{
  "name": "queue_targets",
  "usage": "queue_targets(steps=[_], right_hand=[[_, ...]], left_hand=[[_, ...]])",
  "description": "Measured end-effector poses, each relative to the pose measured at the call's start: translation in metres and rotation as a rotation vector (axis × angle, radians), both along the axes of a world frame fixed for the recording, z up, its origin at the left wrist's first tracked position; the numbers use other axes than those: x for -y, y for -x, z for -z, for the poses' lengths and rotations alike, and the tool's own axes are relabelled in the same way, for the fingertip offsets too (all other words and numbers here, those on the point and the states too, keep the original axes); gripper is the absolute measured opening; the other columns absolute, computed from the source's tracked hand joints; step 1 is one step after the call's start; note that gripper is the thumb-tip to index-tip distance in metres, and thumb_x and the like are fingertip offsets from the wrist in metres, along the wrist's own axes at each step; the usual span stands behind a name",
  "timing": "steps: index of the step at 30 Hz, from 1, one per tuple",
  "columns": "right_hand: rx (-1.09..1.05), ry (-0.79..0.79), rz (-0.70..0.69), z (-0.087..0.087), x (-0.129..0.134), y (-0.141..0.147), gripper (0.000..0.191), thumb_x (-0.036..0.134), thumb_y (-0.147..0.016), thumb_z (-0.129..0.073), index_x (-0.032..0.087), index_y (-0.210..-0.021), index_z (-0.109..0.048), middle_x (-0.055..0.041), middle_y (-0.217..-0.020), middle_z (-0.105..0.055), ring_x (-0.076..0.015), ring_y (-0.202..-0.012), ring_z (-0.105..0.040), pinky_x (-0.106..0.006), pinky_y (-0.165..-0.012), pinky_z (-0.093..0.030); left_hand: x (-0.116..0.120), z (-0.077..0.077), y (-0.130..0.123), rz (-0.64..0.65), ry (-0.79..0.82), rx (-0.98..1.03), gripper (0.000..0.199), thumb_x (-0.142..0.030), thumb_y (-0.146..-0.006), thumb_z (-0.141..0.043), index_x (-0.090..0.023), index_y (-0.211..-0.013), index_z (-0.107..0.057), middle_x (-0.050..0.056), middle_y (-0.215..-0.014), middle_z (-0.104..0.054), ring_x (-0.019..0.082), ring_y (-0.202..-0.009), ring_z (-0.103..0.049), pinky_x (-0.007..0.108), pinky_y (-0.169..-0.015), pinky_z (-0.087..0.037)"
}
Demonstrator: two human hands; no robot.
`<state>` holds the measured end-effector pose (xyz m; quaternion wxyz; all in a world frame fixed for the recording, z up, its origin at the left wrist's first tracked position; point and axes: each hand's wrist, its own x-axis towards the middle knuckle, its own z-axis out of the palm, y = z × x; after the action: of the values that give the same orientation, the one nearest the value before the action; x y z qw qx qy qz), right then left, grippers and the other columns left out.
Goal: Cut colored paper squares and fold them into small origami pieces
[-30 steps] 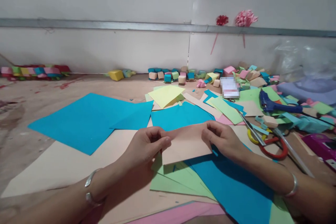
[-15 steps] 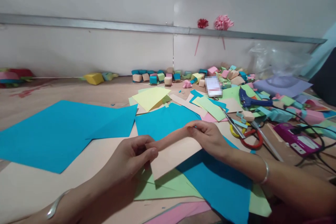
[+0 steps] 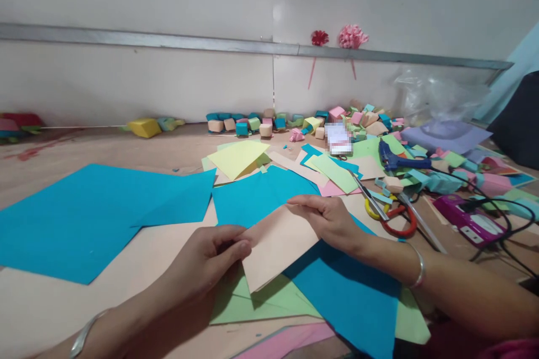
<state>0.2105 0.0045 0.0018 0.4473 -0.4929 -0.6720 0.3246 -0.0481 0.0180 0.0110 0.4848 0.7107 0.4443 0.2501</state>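
Note:
A folded peach paper (image 3: 280, 247) is held up between both hands above the blue and green sheets. My left hand (image 3: 225, 252) pinches its left edge between thumb and fingers. My right hand (image 3: 326, 221) grips the upper right corner, with fingers along the top edge and the thumb hidden behind the paper. Beneath lie a blue sheet (image 3: 345, 286) and a light green sheet (image 3: 273, 303). Another large blue sheet (image 3: 84, 219) rests to the left, on a wide peach sheet (image 3: 143, 269).
Scissors with red and yellow handles (image 3: 400, 224), a blue glue gun (image 3: 402, 160) and a magenta power strip (image 3: 467, 221) with black cords lie at the right. Small paper boxes (image 3: 265, 130) line the wall. A yellow sheet (image 3: 238, 158) lies beyond the hands.
The peach paper's top strip, raised before, now lies out of sight and the front panel shows flat. My right hand's fingers have flattened along the top edge. The view has shifted slightly.

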Motion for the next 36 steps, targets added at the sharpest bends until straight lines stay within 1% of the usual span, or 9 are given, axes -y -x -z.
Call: queue_targets(steps=[5, 10, 14, 17, 20, 23, 26, 31, 36], right_hand=[[0.009, -0.014, 0.069, -0.016, -0.012, -0.020, 0.026, 0.041, -0.088, -0.060, 0.022, -0.098, -0.075, -0.0034, -0.103, -0.076, -0.0225, -0.098, -0.067, -0.033, -0.086, -0.051], [0.034, -0.024, 0.557, -0.017, -0.046, -0.081, 0.042, 0.050, -0.089, -0.054, 0.019, -0.112, -0.068, -0.0062, -0.089, -0.072, -0.0195, -0.067, -0.062, -0.028, -0.053, -0.045], [0.742, -0.086, 0.589, -0.002, -0.068, -0.115, 0.043, 0.045, -0.095, -0.041, 0.018, -0.117, -0.067, -0.0113, -0.091, -0.070, -0.0240, -0.075, -0.062, -0.032, -0.061, -0.046], [0.903, -0.136, 0.621, 0.002, -0.065, -0.109, 0.052, 0.039, -0.088, -0.052, 0.012, -0.133, -0.057, -0.0223, -0.104, -0.063, -0.0349, -0.088, -0.059, -0.042, -0.068, -0.044], [1.161, -0.289, 0.573, -0.003, -0.052, -0.086, 0.052, 0.032, -0.090, -0.050, 0.013, -0.139, -0.052, -0.0259, -0.114, -0.058, -0.0398, -0.095, -0.056, -0.047, -0.070, -0.044], [1.236, -0.442, 0.418, -0.004, -0.041, -0.065, 0.044, 0.026, -0.092, -0.048, 0.011, -0.132, -0.058, -0.0247, -0.119, -0.057, -0.0381, -0.098, -0.056, -0.049, -0.075, -0.047], [1.120, -0.544, 0.217, 0.002, -0.034, -0.052, 0.037, 0.021, -0.093, -0.046, 0.011, -0.126, -0.061, -0.0220, -0.124, -0.057, -0.0353, -0.109, -0.056, -0.049, -0.087, -0.050], [0.922, -0.584, 0.006, 0.015, -0.028, -0.041, 0.045, 0.018, -0.091, -0.047, 0.020, -0.136, -0.052, -0.0171, -0.138, -0.051, -0.0324, -0.126, -0.049, -0.051, -0.100, -0.048], [0.876, -0.544, -0.035, 0.021, -0.029, -0.042, 0.047, 0.017, -0.091, -0.047, 0.020, -0.138, -0.048, -0.0172, -0.138, -0.050, -0.0319, -0.129, -0.048, -0.052, -0.100, -0.049]], left_hand=[[0.000, -0.001, -0.006, -0.130, 0.028, 0.060, 0.029, -0.044, -0.085, -0.062, -0.017, -0.088, -0.072, 0.004, -0.062, -0.063, 0.014, -0.052, -0.053, 0.023, -0.046, -0.038], [-0.004, -0.008, -0.004, -0.345, -0.332, -0.125, 0.022, -0.035, -0.087, -0.058, -0.020, -0.092, -0.073, 0.007, -0.080, -0.071, 0.019, -0.068, -0.061, 0.028, -0.057, -0.044], [-0.010, -0.008, 0.007, -0.204, -0.711, -0.324, 0.020, -0.036, -0.085, -0.065, -0.022, -0.097, -0.073, 0.005, -0.082, -0.071, 0.021, -0.076, -0.062, 0.034, -0.069, -0.047], [-0.015, -0.005, 0.012, -0.097, -0.854, -0.474, 0.032, -0.036, -0.084, -0.068, -0.023, -0.113, -0.069, 0.009, -0.108, -0.070, 0.028, -0.100, -0.060, 0.042, -0.084, -0.048], [-0.021, 0.003, 0.014, -0.033, -0.814, -0.591, 0.047, -0.038, -0.084, -0.068, -0.021, -0.127, -0.062, 0.013, -0.132, -0.060, 0.035, -0.119, -0.054, 0.048, -0.093, -0.046], [-0.025, 0.018, 0.013, -0.004, -0.781, -0.574, 0.027, -0.031, -0.092, -0.055, -0.020, -0.112, -0.069, 0.012, -0.121, -0.067, 0.030, -0.108, -0.062, 0.043, -0.087, -0.051], [-0.025, 0.029, 0.012, -0.047, -0.812, -0.511, 0.030, -0.017, -0.094, -0.041, -0.018, -0.095, -0.071, 0.011, -0.103, -0.070, 0.024, -0.094, -0.065, 0.037, -0.078, -0.053], [-0.019, 0.013, 0.011, 0.108, -0.952, -0.512, 0.025, -0.011, -0.091, -0.044, -0.016, -0.088, -0.069, 0.011, -0.098, -0.071, 0.025, -0.091, -0.064, 0.039, -0.080, -0.050], [-0.016, 0.004, 0.008, 0.005, -0.922, -0.557, 0.019, -0.031, -0.093, -0.057, -0.017, -0.104, -0.066, 0.011, -0.111, -0.069, 0.028, -0.100, -0.063, 0.040, -0.081, -0.049]])
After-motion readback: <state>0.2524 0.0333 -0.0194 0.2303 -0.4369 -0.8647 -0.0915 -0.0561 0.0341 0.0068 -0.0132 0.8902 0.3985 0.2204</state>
